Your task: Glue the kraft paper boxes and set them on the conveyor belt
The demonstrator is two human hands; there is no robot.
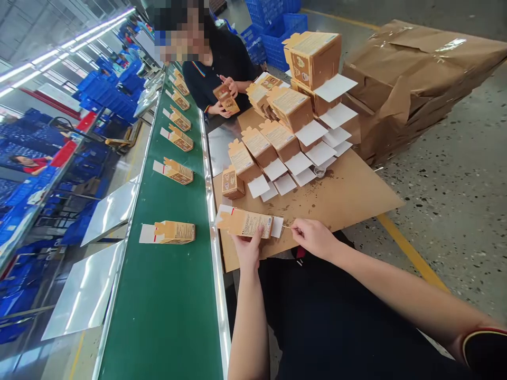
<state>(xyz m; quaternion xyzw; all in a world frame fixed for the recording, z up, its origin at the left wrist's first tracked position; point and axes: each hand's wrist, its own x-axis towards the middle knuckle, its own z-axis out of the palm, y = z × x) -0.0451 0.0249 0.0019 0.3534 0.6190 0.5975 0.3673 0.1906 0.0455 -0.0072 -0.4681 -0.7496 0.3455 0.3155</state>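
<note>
Tan printed cardboard carton [251,224] in hand just right of the long green conveyor belt [158,311]

The left hand [250,247] grips the carton, thumb on its printed face. The right hand [315,238], farther right of the belt, is closed around a thin pale stick [287,227]; whether its tip touches the white end flap [277,227] I cannot tell. That flap juts out unsupported, so a hard push of the stick could crease it, and too firm a thumb could dent the wall. Dark blotches [309,199] on the brown cardboard sheet [348,184] right of the belt might smear the carton if wet.

The carton looks long and boxy, with small dark lettering, cut tabs, and a red stripe beside the white panel [225,209] nearest the belt.
</note>
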